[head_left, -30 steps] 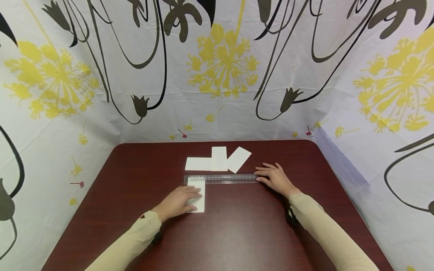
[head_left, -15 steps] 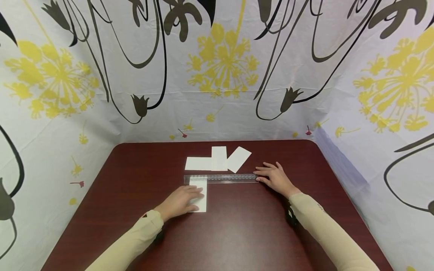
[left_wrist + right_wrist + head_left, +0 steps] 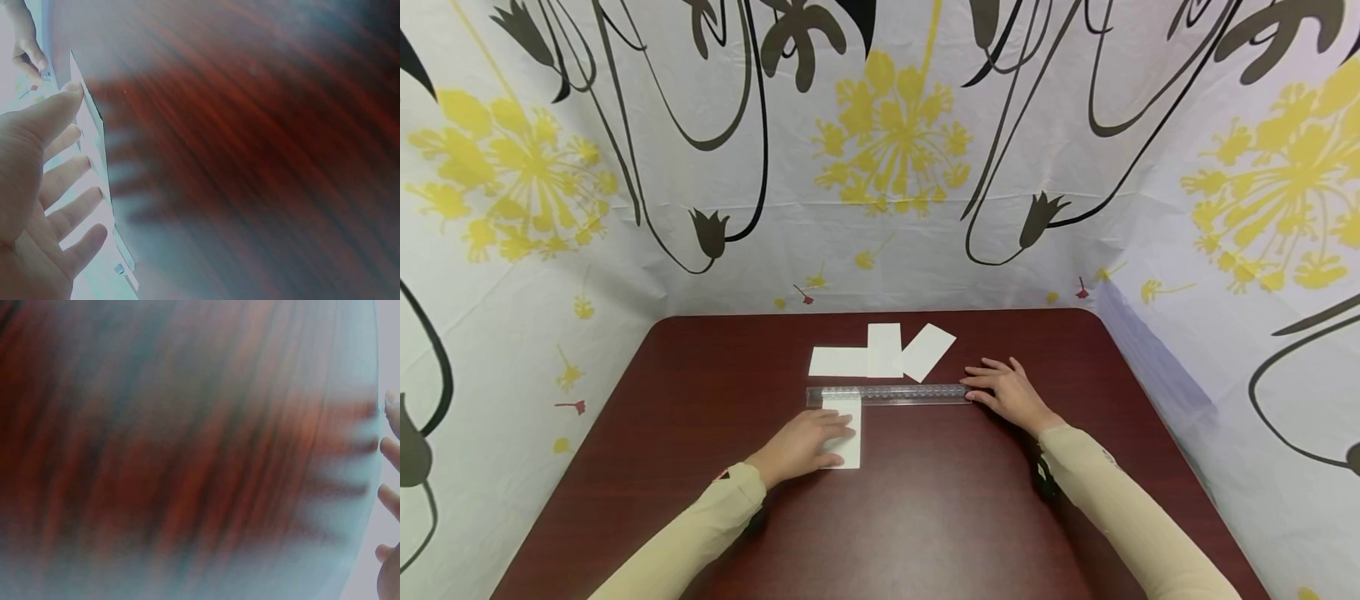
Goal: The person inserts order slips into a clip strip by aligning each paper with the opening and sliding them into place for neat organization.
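A white card [image 3: 852,450] lies upright on the table under my left hand [image 3: 801,446], whose spread fingertips press on its face. The card's upper end meets a clear plastic ruler [image 3: 917,394] that lies crosswise; the overlapping part shows through it. At the ruler's right end my right hand [image 3: 1009,393] touches it with thumb and fingers, the fingers extended. In the left wrist view the thumb and fingers [image 3: 65,178] reach along the card [image 3: 95,144]. Only the fingertips [image 3: 389,447] of the right hand enter the right wrist view, at its right edge.
Beyond the ruler lie three white cards: one crosswise [image 3: 838,362], one upright [image 3: 885,352] and one tilted [image 3: 929,353]. The dark red table [image 3: 955,508] ends at a far edge with rounded corners. A patterned cloth [image 3: 880,250] hangs behind and at both sides.
My left hand has slid the white card a little to the right along the ruler. The right hand and the ruler have stayed in place.
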The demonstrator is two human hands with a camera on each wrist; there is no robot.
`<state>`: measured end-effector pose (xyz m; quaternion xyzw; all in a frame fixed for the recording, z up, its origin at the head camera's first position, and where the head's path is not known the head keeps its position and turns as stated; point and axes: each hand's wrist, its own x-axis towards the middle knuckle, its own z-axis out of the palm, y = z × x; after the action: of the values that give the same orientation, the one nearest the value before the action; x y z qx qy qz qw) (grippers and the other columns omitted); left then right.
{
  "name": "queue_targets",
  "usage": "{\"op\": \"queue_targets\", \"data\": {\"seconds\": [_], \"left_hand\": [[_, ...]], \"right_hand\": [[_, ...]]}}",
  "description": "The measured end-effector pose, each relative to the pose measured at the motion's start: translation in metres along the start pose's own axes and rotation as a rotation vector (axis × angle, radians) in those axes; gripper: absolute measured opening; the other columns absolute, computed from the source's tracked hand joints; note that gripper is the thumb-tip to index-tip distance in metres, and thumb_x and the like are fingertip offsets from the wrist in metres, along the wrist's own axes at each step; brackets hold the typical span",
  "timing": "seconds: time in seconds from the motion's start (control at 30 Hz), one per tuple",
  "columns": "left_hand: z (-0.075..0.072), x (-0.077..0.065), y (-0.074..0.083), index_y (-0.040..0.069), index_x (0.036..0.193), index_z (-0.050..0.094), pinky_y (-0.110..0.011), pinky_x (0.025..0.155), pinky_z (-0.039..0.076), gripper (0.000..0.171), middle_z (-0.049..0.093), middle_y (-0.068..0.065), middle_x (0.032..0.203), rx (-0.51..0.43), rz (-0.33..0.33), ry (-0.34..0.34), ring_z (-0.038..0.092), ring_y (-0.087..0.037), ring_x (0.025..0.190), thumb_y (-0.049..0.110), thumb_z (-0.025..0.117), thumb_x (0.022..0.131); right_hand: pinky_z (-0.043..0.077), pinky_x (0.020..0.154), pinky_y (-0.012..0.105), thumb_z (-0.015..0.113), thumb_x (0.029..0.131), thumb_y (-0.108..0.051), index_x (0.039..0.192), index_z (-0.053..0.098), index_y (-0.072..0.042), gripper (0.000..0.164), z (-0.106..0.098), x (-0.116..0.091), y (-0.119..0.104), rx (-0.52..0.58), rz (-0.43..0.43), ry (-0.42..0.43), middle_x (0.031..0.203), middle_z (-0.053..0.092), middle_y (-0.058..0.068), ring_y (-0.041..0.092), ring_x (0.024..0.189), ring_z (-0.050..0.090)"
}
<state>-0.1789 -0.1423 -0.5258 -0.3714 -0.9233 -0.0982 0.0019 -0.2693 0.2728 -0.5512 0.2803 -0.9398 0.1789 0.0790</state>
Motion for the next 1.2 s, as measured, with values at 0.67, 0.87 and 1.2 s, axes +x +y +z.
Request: {"op": "queue_targets", "data": {"seconds": [0.67, 0.87, 1.2], "left_hand": [[0.003, 0.015, 0.006, 0.017, 0.129, 0.066, -0.048, 0.109, 0.045, 0.049, 0.060, -0.004, 0.142, 0.030, 0.049, -0.006, 0.056, -0.028, 0.132, 0.041, 0.073, 0.087], [0.004, 0.017, 0.007, 0.020, 0.130, 0.065, -0.046, 0.110, 0.044, 0.049, 0.059, -0.002, 0.143, 0.041, 0.039, -0.027, 0.055, -0.026, 0.133, 0.043, 0.072, 0.087], [0.003, 0.021, 0.013, 0.020, 0.131, 0.065, -0.046, 0.112, 0.043, 0.050, 0.058, -0.002, 0.144, 0.022, 0.042, -0.040, 0.054, -0.026, 0.134, 0.044, 0.072, 0.088]], "right_hand": [[0.018, 0.114, 0.072, 0.066, 0.094, -0.037, 0.124, 0.071, -0.023, 0.034, -0.001, 0.000, -0.002, -0.002, 0.016, -0.022, 0.138, 0.063, 0.004, 0.037, 0.139, 0.047], [0.019, 0.114, 0.073, 0.066, 0.093, -0.037, 0.123, 0.071, -0.023, 0.033, -0.002, 0.000, -0.002, -0.004, 0.011, -0.023, 0.138, 0.064, 0.005, 0.037, 0.139, 0.047], [0.019, 0.114, 0.072, 0.065, 0.094, -0.038, 0.125, 0.071, -0.023, 0.034, -0.002, 0.000, -0.003, -0.012, 0.024, -0.036, 0.139, 0.063, 0.004, 0.035, 0.138, 0.048]]}}
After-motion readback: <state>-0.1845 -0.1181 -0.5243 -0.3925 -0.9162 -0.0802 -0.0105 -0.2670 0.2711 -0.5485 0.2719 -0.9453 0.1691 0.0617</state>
